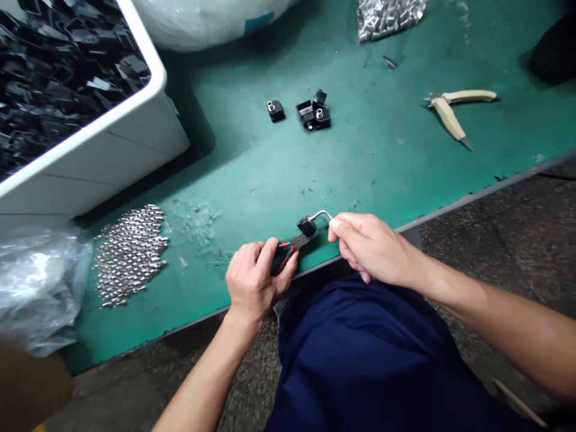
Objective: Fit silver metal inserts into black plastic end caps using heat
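My left hand (pixel 256 273) is wrapped round the red handles of a pair of pliers (pixel 299 241). At the tips of their jaws sits a small black part (pixel 306 226), just above the table's near edge. My right hand (pixel 366 243) pinches a bent metal hex key (pixel 322 212), whose other end meets the black part. Farther back lie a single black part with a metal fitting (pixel 275 111) and a small cluster of similar black parts (pixel 314 112).
A white bin (pixel 99 144) full of black pieces stands at the left. Near it are a pile of metal fittings (pixel 131 255) and a clear plastic bag (pixel 40 282). Cream-handled pliers (pixel 450 114) lie right on the green table (pixel 378 162). A bag of metal pieces (pixel 390 18) is behind.
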A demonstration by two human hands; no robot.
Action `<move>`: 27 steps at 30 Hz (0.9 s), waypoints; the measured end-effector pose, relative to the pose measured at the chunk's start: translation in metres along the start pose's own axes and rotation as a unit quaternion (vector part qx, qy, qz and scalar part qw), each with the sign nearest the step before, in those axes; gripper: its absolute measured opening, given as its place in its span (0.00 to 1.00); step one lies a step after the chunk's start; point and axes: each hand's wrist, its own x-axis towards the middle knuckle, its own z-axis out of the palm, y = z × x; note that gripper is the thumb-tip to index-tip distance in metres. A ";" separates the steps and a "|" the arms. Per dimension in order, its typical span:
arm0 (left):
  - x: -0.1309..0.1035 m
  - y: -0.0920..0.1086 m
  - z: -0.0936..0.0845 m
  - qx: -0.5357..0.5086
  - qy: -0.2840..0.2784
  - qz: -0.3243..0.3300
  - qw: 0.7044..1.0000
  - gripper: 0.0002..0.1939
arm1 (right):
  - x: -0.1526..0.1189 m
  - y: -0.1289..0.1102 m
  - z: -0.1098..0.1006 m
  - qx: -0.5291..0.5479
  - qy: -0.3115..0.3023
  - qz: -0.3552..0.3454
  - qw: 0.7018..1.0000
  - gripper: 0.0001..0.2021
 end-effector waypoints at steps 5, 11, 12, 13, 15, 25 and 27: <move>0.005 -0.005 0.000 -0.005 -0.029 0.038 0.999 0.18 | 0.003 0.002 -0.007 -0.053 0.016 -0.046 0.997 0.16; 0.006 -0.008 0.000 -0.004 -0.047 0.052 0.998 0.19 | 0.013 -0.005 -0.021 -0.184 0.006 -0.065 0.981 0.18; 0.005 -0.009 0.000 -0.004 -0.048 0.053 0.997 0.19 | 0.016 -0.006 -0.023 -0.206 -0.002 -0.074 0.976 0.18; 0.005 -0.009 0.000 -0.003 -0.050 0.054 0.997 0.20 | 0.018 -0.006 -0.025 -0.224 -0.010 -0.084 0.971 0.18; 0.005 -0.010 0.001 -0.001 -0.054 0.053 0.997 0.20 | 0.023 -0.005 -0.028 -0.246 -0.025 -0.094 0.964 0.19; 0.010 -0.009 -0.002 -0.007 -0.066 0.061 0.996 0.19 | 0.039 -0.006 -0.040 -0.250 -0.066 -0.096 0.961 0.20; 0.011 -0.009 -0.002 -0.010 -0.069 0.064 0.996 0.19 | 0.040 -0.009 -0.042 -0.251 -0.077 -0.083 0.961 0.20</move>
